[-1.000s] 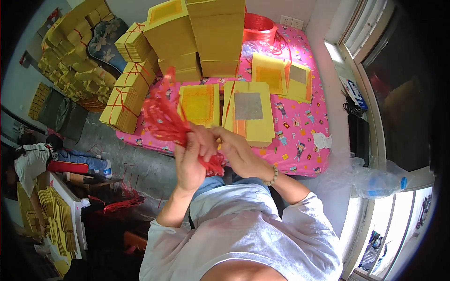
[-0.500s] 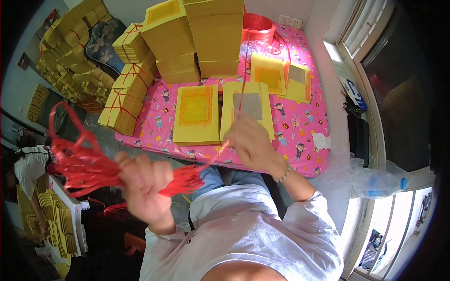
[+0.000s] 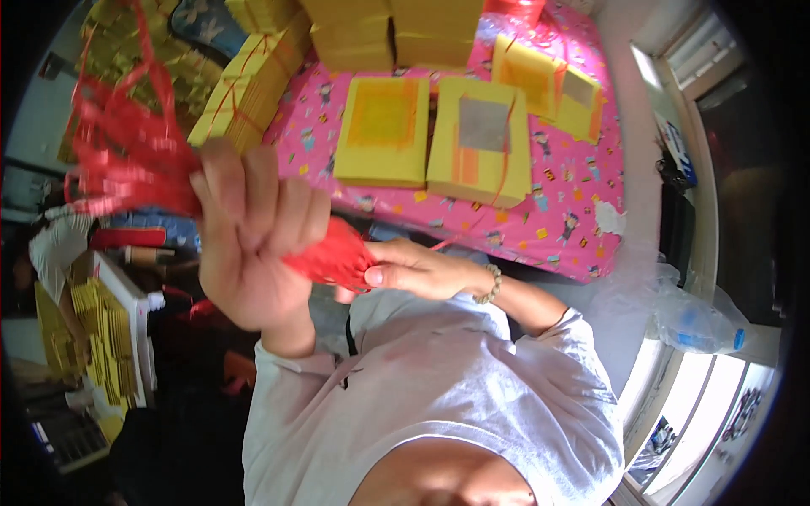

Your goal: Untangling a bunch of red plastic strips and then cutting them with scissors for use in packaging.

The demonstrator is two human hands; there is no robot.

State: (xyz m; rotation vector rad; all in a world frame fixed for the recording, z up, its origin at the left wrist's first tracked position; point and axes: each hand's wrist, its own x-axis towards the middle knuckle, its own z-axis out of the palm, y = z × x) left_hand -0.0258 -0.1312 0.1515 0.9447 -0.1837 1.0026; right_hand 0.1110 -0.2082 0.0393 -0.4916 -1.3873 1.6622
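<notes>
My left hand [image 3: 257, 228] is closed in a fist around the middle of a bundle of red plastic string [image 3: 135, 160]. Loops of it stick out past the fist on the left, and a shorter bunched end shows on the right. My right hand [image 3: 426, 270], with a beaded bracelet on the wrist, grips that right end, thumb in front and some fingers hidden behind. A red strand trails from near the right hand to the table. Beyond the hands lie two stacks of yellow paper, the left stack [image 3: 380, 164] and the right stack [image 3: 447, 169], side by side.
A pink patterned cloth [image 3: 548, 232] covers the table. Tall yellow stacks [image 3: 434, 42] stand at its back, tied bundles [image 3: 245, 97] at its left. A red coil [image 3: 515, 10] sits at the back. Another person [image 3: 59, 253] works at lower left. A plastic bottle [image 3: 700, 325] lies right.
My right hand has come down and left from beside the yellow stacks to the end of the string bundle. My left hand has risen slightly with the bundle. The view has shifted.
</notes>
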